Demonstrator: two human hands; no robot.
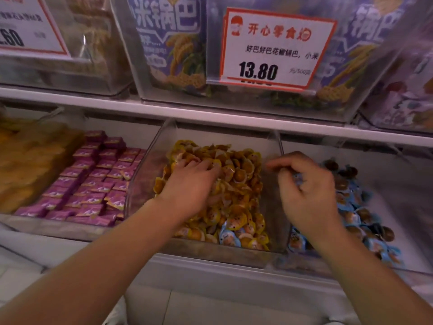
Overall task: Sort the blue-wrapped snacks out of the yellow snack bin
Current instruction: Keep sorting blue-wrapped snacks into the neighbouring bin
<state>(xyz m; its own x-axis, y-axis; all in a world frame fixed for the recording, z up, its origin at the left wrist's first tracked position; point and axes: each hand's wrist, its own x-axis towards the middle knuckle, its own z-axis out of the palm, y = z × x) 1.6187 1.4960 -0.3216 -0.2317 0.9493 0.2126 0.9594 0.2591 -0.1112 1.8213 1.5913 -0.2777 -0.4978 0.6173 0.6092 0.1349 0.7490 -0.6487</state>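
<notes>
A clear bin (150, 165) on the lower shelf holds a heap of yellow-wrapped snacks (236, 184). A few blue-wrapped snacks (228, 235) lie among them at the bin's front right corner. My left hand (192, 184) is pressed palm-down into the yellow heap, fingers spread among the wrappers. My right hand (307, 186) hovers over the wall between this bin and the bin to the right, fingers curled around a blue-wrapped snack (297, 178). The right bin holds several blue-wrapped snacks (365, 221).
A bin of purple-wrapped packets (93, 179) stands to the left, with golden snacks (30, 160) further left. A white shelf (210, 113) above carries clear bins of large bags and a price sign reading 13.80 (274, 48).
</notes>
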